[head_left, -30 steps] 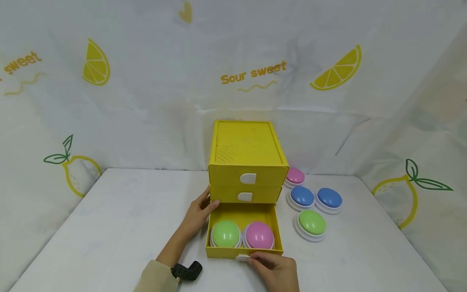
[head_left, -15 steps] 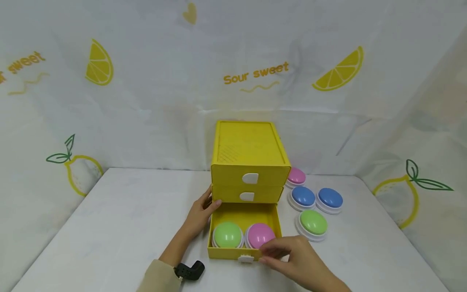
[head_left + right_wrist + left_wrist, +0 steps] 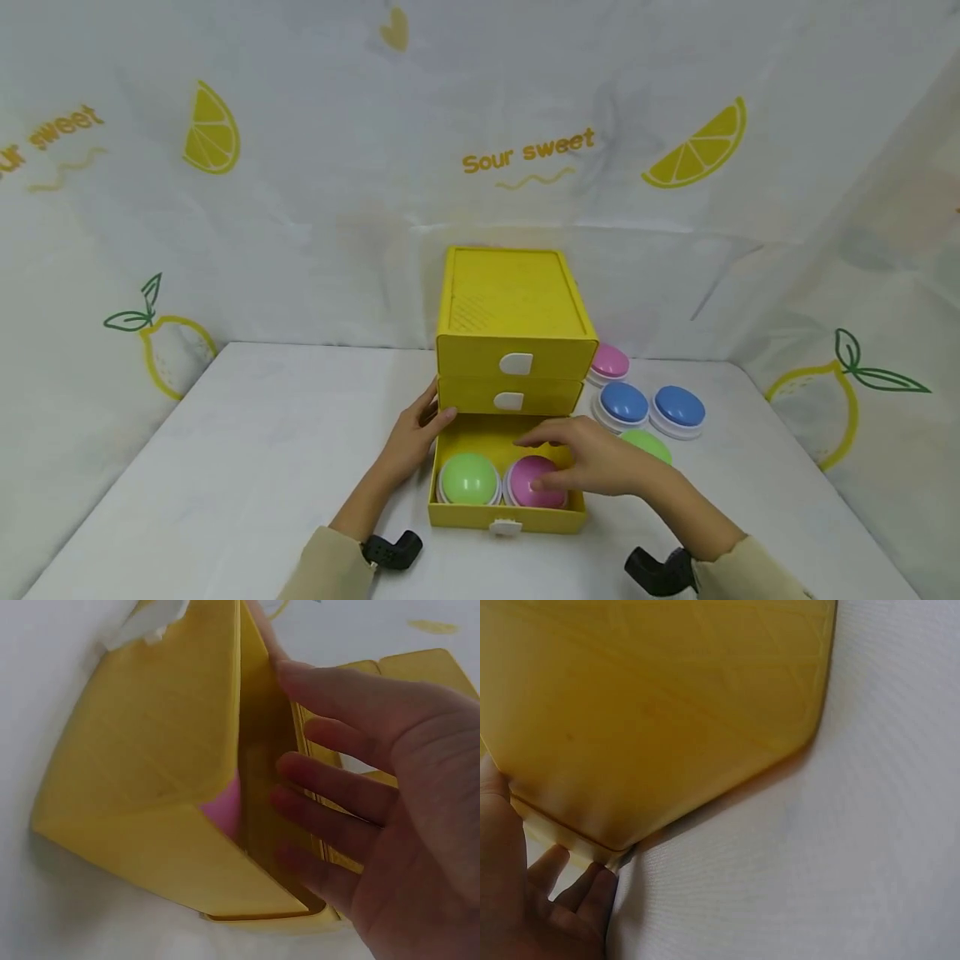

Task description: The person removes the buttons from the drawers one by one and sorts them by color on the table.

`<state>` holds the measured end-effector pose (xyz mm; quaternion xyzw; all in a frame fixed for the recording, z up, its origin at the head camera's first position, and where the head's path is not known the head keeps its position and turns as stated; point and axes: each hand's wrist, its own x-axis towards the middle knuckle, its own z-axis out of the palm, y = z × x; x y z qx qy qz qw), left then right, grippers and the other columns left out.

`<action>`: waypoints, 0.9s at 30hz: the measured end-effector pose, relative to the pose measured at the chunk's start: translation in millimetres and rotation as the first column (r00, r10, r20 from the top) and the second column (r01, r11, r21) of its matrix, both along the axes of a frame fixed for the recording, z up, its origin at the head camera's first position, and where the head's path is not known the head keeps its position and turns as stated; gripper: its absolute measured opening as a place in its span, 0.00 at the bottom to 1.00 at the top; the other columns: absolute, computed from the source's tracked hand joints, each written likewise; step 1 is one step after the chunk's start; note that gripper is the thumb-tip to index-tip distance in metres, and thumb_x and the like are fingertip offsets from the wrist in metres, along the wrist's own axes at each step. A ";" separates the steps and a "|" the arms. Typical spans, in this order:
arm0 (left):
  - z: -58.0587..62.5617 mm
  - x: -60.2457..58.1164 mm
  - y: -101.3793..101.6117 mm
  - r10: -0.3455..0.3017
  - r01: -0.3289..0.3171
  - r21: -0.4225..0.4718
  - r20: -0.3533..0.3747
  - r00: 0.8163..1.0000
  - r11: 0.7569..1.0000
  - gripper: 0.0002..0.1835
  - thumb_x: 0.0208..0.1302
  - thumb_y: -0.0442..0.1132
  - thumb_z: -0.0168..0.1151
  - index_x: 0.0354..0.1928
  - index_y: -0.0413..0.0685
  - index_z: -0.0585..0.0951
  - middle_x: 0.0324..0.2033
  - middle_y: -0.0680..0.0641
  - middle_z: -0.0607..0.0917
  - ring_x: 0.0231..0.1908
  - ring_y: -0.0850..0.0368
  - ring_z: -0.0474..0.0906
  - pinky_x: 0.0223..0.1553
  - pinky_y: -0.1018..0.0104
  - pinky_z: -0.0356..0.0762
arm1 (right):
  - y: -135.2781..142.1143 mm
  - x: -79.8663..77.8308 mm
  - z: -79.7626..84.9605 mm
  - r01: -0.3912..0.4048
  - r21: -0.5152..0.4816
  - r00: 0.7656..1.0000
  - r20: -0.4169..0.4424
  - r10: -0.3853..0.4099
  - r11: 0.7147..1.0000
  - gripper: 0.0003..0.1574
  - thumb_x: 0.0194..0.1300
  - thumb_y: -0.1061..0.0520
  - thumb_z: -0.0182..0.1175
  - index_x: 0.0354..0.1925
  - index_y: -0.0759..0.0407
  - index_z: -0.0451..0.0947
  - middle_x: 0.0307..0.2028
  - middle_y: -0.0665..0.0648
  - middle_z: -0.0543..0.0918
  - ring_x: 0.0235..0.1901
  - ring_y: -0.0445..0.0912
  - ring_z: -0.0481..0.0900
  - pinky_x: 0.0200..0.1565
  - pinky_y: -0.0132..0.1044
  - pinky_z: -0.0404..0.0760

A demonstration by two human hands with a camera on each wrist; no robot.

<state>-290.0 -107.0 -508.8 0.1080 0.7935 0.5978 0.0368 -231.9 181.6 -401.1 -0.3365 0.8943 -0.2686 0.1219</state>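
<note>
A yellow drawer cabinet (image 3: 517, 292) stands mid-table, its bottom drawer (image 3: 495, 435) pulled out. In that drawer sit a green dome-topped button light (image 3: 468, 477) and a pink one (image 3: 527, 492), side by side on white bases. My left hand (image 3: 407, 442) holds the cabinet's left front corner, thumb on the front edge and fingers along the side; the left wrist view shows those fingers (image 3: 592, 889) at the yellow wall. Over the pink light, my right hand (image 3: 588, 457) hovers with thumb and fingers spread, covering part of it. The right wrist view shows nothing between them.
Right of the cabinet stand two blue button lights (image 3: 624, 402), a green one (image 3: 647, 443) partly behind my right arm, and a pink one (image 3: 609, 361) partly behind the cabinet. A lemon-print cloth (image 3: 337, 167) hangs behind the white table (image 3: 262, 450).
My right hand has let go of the bottom drawer's white handle, lifted, and moved forward over the drawer's right half, fingers spreading. My left hand stays on the cabinet corner.
</note>
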 end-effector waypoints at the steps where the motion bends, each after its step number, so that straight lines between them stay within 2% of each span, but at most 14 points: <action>1: -0.4 -0.4 0.4 -0.004 0.004 0.001 -0.001 1.000 1.000 0.41 0.72 0.58 0.59 0.80 0.62 0.53 0.78 0.46 0.61 0.75 0.40 0.64 0.73 0.43 0.65 | -1.1 -3.4 -0.5 -0.005 0.018 1.000 0.012 0.004 1.000 0.30 0.64 0.44 0.69 0.61 0.55 0.81 0.56 0.54 0.86 0.56 0.51 0.83 0.59 0.50 0.83; 7: -2.6 -1.2 1.3 0.003 -0.003 0.005 -0.009 1.000 1.000 0.41 0.72 0.57 0.59 0.80 0.61 0.54 0.77 0.45 0.63 0.74 0.39 0.65 0.73 0.43 0.66 | -10.3 -18.5 -3.0 -0.071 0.129 0.995 0.084 0.061 0.989 0.31 0.61 0.47 0.71 0.60 0.55 0.81 0.57 0.53 0.85 0.58 0.50 0.81 0.64 0.50 0.80; 11: -2.9 -1.0 1.2 0.003 -0.003 0.008 -0.009 1.000 1.000 0.40 0.72 0.57 0.59 0.80 0.61 0.55 0.77 0.45 0.63 0.74 0.39 0.66 0.72 0.43 0.66 | -16.2 -20.9 -4.9 -0.097 0.216 0.989 0.134 0.069 0.971 0.32 0.58 0.47 0.73 0.60 0.53 0.82 0.56 0.49 0.85 0.56 0.44 0.81 0.62 0.45 0.81; 14: -2.6 -0.9 1.0 -0.001 0.001 0.017 -0.008 1.000 1.000 0.40 0.72 0.56 0.59 0.80 0.61 0.55 0.77 0.46 0.63 0.74 0.40 0.66 0.73 0.43 0.66 | -19.0 -20.0 -5.5 -0.094 0.265 0.989 0.138 0.059 0.960 0.30 0.57 0.46 0.74 0.58 0.49 0.82 0.54 0.46 0.85 0.53 0.41 0.80 0.60 0.42 0.81; 21: -1.6 -0.7 0.8 0.001 -0.001 0.015 -0.016 1.000 1.000 0.40 0.72 0.56 0.59 0.80 0.60 0.55 0.77 0.45 0.64 0.73 0.39 0.66 0.72 0.43 0.67 | -21.1 -20.6 -3.5 -0.090 0.273 0.987 0.153 0.049 0.958 0.27 0.56 0.48 0.73 0.55 0.48 0.83 0.50 0.43 0.85 0.46 0.37 0.78 0.54 0.36 0.82; 27: -0.3 -0.7 0.2 0.000 0.000 0.013 -0.015 1.000 1.000 0.40 0.72 0.56 0.59 0.80 0.61 0.55 0.77 0.45 0.64 0.73 0.39 0.66 0.72 0.43 0.67 | -21.0 -22.5 -1.2 -0.076 0.264 0.985 0.167 0.032 0.962 0.37 0.52 0.50 0.75 0.61 0.52 0.79 0.56 0.48 0.83 0.53 0.43 0.77 0.57 0.39 0.82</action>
